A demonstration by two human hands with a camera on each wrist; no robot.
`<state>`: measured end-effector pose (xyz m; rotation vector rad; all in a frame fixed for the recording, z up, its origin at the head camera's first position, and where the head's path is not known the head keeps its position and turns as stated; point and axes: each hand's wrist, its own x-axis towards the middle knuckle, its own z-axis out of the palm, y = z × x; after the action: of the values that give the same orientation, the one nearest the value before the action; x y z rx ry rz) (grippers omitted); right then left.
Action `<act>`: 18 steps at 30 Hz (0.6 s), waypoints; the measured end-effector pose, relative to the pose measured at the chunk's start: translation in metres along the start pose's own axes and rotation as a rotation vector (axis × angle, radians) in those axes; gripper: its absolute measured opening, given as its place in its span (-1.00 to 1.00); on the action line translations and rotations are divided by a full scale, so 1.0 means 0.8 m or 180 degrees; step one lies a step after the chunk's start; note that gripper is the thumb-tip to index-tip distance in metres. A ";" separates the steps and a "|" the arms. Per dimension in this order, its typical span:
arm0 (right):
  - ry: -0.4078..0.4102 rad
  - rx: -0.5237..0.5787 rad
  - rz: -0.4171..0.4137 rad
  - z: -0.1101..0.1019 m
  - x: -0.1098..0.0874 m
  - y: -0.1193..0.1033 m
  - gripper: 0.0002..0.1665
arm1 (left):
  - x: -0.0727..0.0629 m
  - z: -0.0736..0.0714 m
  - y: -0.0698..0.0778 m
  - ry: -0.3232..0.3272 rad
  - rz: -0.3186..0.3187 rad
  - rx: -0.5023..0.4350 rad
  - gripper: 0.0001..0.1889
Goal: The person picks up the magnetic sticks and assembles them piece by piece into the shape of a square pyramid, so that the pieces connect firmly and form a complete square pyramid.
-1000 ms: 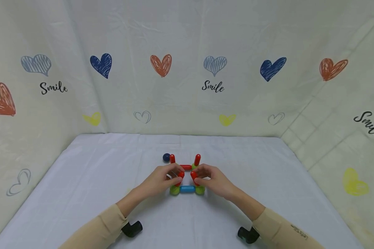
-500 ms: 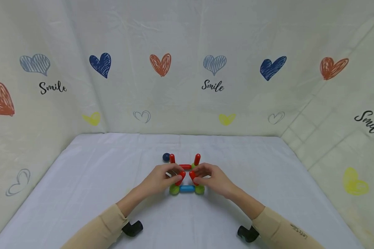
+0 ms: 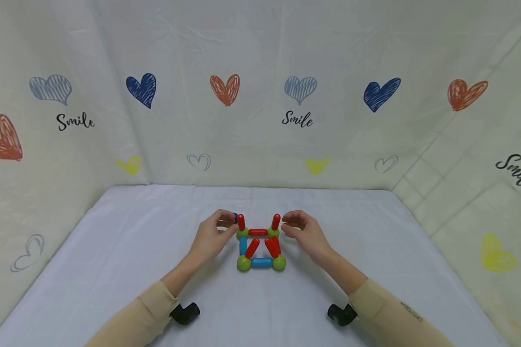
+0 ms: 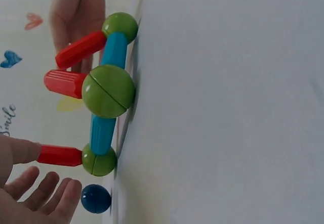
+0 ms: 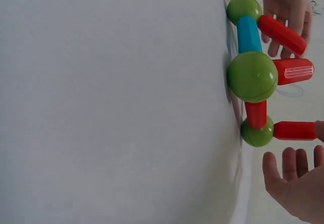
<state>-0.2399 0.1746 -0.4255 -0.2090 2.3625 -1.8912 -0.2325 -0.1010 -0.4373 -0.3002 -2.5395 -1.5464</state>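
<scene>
A square frame of magnetic sticks and green balls lies on the table. A blue stick (image 3: 261, 262) forms its front edge, a red stick (image 3: 258, 232) its back. Red sticks rise from the corner balls; the front left stick (image 3: 252, 248) and front right stick (image 3: 270, 247) lean inward. My left hand (image 3: 212, 235) has its fingers loosely bent beside the back left red stick (image 3: 241, 222), thumb close to it. On the other side, my right hand (image 3: 307, 236) is parted from the back right red stick (image 3: 276, 221) by a small gap, its fingers spread.
A dark blue ball (image 4: 96, 198) sits beside the back left corner, mostly behind my left hand in the head view. White cloth (image 3: 260, 308) covers the table, and a curtain (image 3: 260, 144) printed with hearts hangs behind it.
Both hands have let go of the front red sticks, which stay leaning inward. The hands have moved back and outward, to either side of the rear red sticks.
</scene>
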 end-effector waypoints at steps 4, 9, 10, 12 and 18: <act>-0.0103 0.0224 0.0046 0.004 0.008 0.002 -0.47 | 0.005 0.008 -0.004 -0.0037 -0.0012 -0.0167 -0.61; -0.0165 0.0464 0.0131 0.011 0.014 0.002 -0.48 | 0.010 0.015 -0.005 -0.0118 -0.0072 -0.0368 -0.60; -0.0162 0.0492 0.0162 0.012 0.015 0.003 -0.49 | 0.010 0.016 -0.005 -0.0129 -0.0103 -0.0413 -0.61; -0.0158 0.0544 0.0211 0.014 0.016 0.004 -0.50 | 0.011 0.018 -0.004 -0.0157 -0.0145 -0.0486 -0.63; -0.0119 0.0554 0.0250 0.018 0.016 0.006 -0.53 | 0.013 0.022 -0.006 -0.0223 -0.0163 -0.0637 -0.66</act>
<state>-0.2507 0.1597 -0.4334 -0.1331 2.1349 -2.0226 -0.2440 -0.0869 -0.4469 -0.3207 -2.4642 -1.8449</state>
